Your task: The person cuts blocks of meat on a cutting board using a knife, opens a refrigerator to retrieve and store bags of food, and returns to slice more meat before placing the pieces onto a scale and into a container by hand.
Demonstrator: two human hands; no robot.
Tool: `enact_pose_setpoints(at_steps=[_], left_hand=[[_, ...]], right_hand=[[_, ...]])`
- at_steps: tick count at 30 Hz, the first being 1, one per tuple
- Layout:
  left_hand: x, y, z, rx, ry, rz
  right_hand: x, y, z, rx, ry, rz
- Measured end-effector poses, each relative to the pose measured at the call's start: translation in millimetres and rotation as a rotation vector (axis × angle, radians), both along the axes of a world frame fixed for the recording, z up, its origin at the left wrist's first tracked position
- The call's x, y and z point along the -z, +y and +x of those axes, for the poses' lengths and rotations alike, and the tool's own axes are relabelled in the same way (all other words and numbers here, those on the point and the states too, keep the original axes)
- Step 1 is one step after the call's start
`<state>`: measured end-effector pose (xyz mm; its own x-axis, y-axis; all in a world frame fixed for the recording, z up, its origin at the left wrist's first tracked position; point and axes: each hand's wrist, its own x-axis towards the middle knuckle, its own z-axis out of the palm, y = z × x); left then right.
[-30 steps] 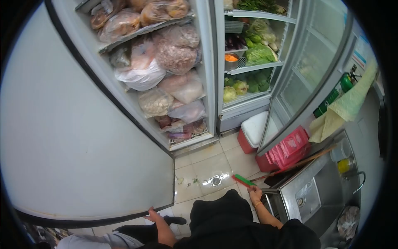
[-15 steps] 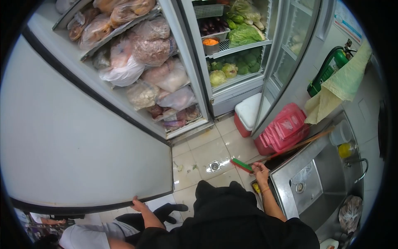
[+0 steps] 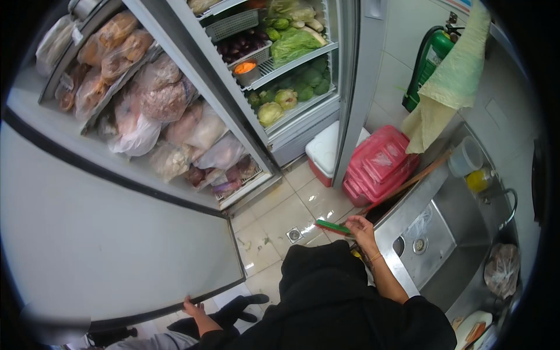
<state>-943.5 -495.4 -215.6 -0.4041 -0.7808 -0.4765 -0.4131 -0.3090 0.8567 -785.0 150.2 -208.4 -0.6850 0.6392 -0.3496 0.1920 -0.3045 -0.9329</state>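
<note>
My left hand is at the lower edge of the wide-open white freezer door, its fingers closed on that edge. Beyond the door, the freezer's shelves hold bagged meat. My right hand, with a thin band at the wrist, hovers by the sink's front rim. Its fingers are loosely bent and apart, and I see nothing in them. Just past the fingertips, a green brush head with red bristles rests low near the tiled floor; a wooden pole slants up behind it.
A glass-door fridge holds vegetables. A white-lidded cooler and a red cooler stand beside its door. At right are a steel sink, a fire extinguisher and a hanging cloth. Another person's dark shoes show below.
The view has turned and shifted, bringing more of the sink side into sight. My left hand stays at the door's edge; my right hand remains by the brush. The person at lower left is less visible.
</note>
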Motion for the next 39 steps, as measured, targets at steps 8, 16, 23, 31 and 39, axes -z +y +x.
enact_pose_setpoints(at_steps=[8,16,23,31,39], left_hand=[[29,37,22,0.143,-0.125,-0.258],[46,91,37,0.186,0.095,-0.387],[9,154,41,0.169,-0.108,-0.569],[3,174,43,0.219,-0.141,-0.610],[0,181,43,0.241,-0.171,-0.614]], right_hand=[[-8,14,-21,-0.010,0.017,0.037],[8,17,-44,-0.097,0.023,-0.002],[14,25,-55,-0.172,0.003,0.014],[25,30,-43,-0.183,-0.018,-0.037],[32,28,-29,-0.178,-0.112,-0.020]])
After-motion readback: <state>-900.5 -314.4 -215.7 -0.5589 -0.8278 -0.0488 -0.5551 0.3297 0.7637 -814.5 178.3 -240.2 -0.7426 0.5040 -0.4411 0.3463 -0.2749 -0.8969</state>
